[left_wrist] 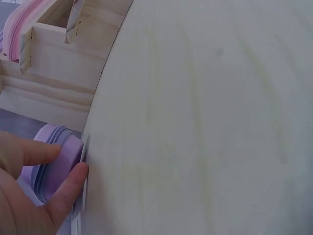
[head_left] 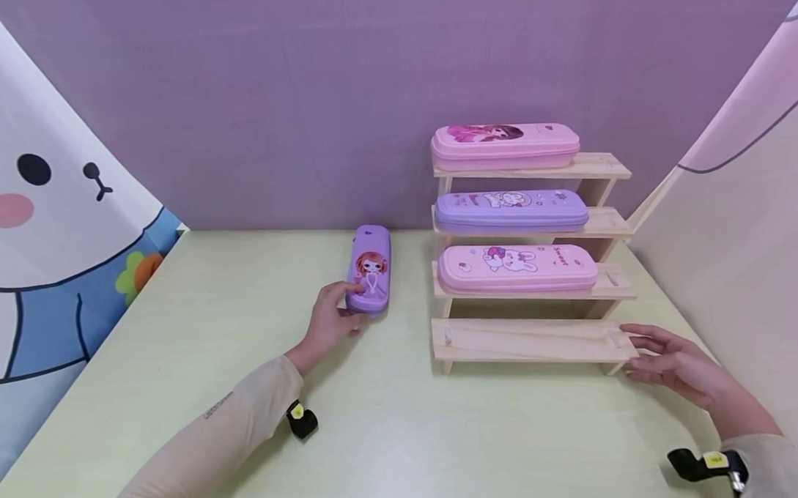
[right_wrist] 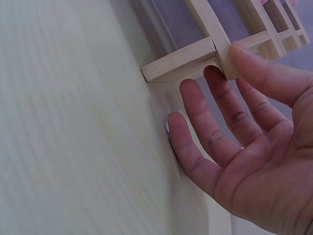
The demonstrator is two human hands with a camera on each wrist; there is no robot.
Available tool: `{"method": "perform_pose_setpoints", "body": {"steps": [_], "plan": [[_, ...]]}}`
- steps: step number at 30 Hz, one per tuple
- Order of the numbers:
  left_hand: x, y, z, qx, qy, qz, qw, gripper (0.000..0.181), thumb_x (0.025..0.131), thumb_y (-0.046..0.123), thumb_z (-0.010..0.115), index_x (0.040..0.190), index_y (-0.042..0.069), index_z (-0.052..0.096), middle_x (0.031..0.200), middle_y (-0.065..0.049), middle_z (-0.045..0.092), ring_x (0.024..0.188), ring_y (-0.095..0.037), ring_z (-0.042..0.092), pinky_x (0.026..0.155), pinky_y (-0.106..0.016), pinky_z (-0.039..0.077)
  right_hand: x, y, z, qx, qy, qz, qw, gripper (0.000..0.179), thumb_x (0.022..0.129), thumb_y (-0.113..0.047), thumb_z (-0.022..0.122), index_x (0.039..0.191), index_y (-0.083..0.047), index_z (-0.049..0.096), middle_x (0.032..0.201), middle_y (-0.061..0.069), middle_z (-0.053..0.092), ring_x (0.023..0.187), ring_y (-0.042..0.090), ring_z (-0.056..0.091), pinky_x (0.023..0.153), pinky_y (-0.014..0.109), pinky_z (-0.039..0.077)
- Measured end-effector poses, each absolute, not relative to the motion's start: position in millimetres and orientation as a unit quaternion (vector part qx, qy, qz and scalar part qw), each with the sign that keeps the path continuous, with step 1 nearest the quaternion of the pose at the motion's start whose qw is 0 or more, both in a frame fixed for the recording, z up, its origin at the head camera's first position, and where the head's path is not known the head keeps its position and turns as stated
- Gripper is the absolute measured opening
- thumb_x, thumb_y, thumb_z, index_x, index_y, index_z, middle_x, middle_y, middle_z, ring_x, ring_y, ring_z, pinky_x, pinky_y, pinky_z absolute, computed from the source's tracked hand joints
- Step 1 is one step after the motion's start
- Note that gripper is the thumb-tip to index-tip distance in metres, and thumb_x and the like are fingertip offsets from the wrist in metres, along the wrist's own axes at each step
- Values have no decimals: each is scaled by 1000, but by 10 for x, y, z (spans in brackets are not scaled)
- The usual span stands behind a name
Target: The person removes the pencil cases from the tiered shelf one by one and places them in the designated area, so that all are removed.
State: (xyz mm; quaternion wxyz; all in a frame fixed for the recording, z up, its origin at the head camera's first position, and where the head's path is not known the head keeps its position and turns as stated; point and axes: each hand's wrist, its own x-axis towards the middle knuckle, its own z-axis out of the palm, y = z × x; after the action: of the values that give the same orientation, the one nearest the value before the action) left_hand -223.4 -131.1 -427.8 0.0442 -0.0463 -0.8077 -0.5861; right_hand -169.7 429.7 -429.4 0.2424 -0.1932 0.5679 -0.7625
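Note:
A purple pencil case [head_left: 372, 270] with a doll picture lies lengthwise on the table. At its near end, my left hand [head_left: 332, 321] pinches it between thumb and finger; the left wrist view shows a fingertip by the zip [left_wrist: 46, 159] and the thumb low beside the table. A stepped wooden display stand [head_left: 528, 341] is at the right. My right hand [head_left: 675, 365] holds the right end of its lowest step, thumb and fingers around the plank's end [right_wrist: 225, 61]. Both wrists wear small black devices.
Pencil cases rest on the upper steps: a pink one with a doll [head_left: 508, 146] on top, a purple one [head_left: 512, 211] beneath, then a pink bunny one [head_left: 517, 268]. A purple cloth backdrop [head_left: 311, 114] stands behind; printed cloths flank the table [head_left: 392, 439].

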Motion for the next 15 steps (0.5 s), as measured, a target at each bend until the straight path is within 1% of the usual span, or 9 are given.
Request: {"method": "perform_pose_setpoints", "body": {"steps": [2, 6, 9, 13, 15], "plan": [[-2228, -1318, -4281, -60, -817, -572, 47, 48, 78, -18, 73, 121, -3, 59, 137, -30, 38, 68, -29, 63, 53, -37, 59, -1701, 4295, -4295, -196, 563, -764, 247, 65, 97, 20, 31, 136, -21, 61, 128, -2, 64, 108, 20, 66, 89, 35, 56], [-2220, -1324, -4279, -68, -830, -552, 43, 48, 81, -14, 73, 125, -1, 58, 139, -30, 41, 68, -26, 62, 50, -34, 57, -1712, 4297, -4298, -200, 558, -766, 251, 64, 97, 20, 31, 136, -21, 61, 128, -2, 64, 107, 22, 66, 89, 36, 56], [-2208, -1335, -4274, -67, -840, -538, 35, 48, 83, -10, 72, 127, 0, 57, 140, -29, 42, 69, -28, 63, 48, -33, 56, -1715, 4302, -4298, -198, 558, -766, 250, 64, 97, 20, 31, 136, -21, 61, 128, -2, 64, 107, 22, 67, 89, 35, 56], [-2200, -1356, -4273, -77, -851, -519, 29, 49, 83, -10, 71, 129, 0, 57, 138, -31, 42, 72, -33, 66, 45, -33, 55, -1716, 4306, -4301, -196, 559, -766, 248, 64, 97, 20, 31, 136, -21, 61, 128, -3, 64, 107, 22, 66, 89, 35, 56], [-2202, -1369, -4274, -88, -856, -508, 30, 49, 83, -10, 71, 129, 0, 57, 137, -33, 41, 74, -36, 66, 46, -32, 55, -1719, 4307, -4310, -198, 559, -766, 249, 64, 97, 20, 31, 137, -21, 60, 128, -2, 64, 107, 21, 66, 89, 35, 56]]}}
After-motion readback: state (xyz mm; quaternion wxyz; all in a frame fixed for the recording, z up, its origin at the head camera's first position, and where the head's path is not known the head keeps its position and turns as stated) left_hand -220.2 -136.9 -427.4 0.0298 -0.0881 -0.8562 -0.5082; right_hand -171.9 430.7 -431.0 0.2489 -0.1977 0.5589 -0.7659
